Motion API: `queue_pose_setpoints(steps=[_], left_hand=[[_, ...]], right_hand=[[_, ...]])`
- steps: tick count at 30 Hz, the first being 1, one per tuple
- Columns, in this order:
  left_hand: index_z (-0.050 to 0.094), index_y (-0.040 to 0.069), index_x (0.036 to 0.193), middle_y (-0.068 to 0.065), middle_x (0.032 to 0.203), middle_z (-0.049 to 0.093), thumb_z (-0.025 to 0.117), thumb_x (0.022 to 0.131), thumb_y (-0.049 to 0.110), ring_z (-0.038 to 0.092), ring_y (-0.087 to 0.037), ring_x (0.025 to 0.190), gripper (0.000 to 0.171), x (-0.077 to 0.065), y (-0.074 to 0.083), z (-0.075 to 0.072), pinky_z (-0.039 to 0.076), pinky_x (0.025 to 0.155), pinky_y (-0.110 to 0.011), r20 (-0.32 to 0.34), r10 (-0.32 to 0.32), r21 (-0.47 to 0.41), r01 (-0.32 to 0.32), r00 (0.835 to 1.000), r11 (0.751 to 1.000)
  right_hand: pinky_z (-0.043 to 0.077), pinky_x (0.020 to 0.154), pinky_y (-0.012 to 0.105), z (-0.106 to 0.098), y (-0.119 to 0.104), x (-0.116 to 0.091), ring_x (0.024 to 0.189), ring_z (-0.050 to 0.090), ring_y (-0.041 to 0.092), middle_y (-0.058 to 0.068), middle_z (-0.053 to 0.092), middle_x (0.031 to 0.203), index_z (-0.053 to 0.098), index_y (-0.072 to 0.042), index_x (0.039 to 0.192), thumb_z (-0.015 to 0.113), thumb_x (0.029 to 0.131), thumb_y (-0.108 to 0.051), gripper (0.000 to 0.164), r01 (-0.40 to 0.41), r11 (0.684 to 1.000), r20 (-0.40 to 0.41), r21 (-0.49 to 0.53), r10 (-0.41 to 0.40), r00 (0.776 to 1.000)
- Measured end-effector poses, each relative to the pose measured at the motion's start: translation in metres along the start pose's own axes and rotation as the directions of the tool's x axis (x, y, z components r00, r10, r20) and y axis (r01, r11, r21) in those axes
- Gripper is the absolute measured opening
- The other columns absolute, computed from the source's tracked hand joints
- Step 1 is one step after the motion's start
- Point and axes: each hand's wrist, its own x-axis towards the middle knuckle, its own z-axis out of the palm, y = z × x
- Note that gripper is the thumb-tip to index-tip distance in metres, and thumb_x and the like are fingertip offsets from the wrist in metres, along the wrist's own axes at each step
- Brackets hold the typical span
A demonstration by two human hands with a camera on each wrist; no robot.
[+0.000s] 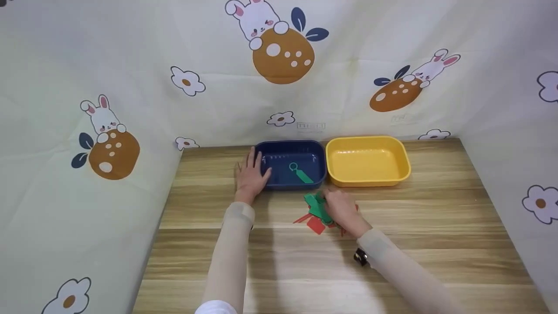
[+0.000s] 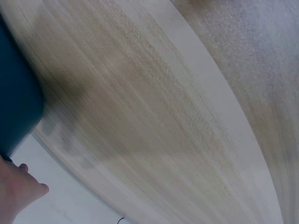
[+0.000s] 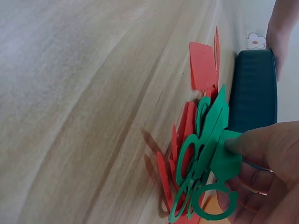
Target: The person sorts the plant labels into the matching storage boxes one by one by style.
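Observation:
At the left rim of the dark blue tray (image 1: 290, 186), my left hand (image 1: 250, 176) lies with its fingers extended, the thumb toward the inside. A green ring-ended tag (image 1: 304, 176) lies in this tray. My right hand (image 1: 344, 209) is over a heap just in front of the trays. In the right wrist view, its thumb and fingers pinch a flat green tag (image 3: 226, 161) with an open ring at one end. Beneath that are more green tags (image 3: 205, 140) and red tags (image 3: 203, 65), piled loosely and partly hidden by the hand.
A yellow tray (image 1: 368, 182) stands right beside the blue one, with no tags seen inside. Both are near the back edge of the wood-grain table (image 1: 296, 270). Cloth printed with rabbits (image 1: 209, 113) rises behind and at both sides.

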Motion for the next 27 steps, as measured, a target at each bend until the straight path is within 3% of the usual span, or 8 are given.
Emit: queue_pose_setpoints(steps=[12,27], left_hand=[[0.021,0.017,0.16,-0.005,0.17,0.005,0.039,0.1,0.056,0.022,-0.034,0.154,0.073,0.001,0.002,-0.001,0.015,0.123,-0.062,-0.001,0.0,0.011,0.0,1.0,1.0],[0.022,0.019,0.16,-0.004,0.17,0.007,0.039,0.101,0.055,0.02,-0.031,0.155,0.071,0.001,0.002,0.0,0.018,0.122,-0.061,-0.017,-0.001,0.02,0.002,1.0,1.0]], right_hand=[[0.055,0.059,0.049,-0.014,-0.004,0.001,0.071,0.07,0.034,0.013,0.073,0.081,0.072,-0.008,0.094,0.072,0.084,-0.006,0.01,-0.039,0.998,0.063,0.046,0.036,0.997],[0.058,0.071,0.044,-0.038,-0.003,0.007,0.082,0.071,0.027,0.008,0.076,0.092,0.074,-0.009,0.102,0.07,0.088,-0.01,0.015,-0.105,0.971,0.168,0.216,0.069,0.983]])
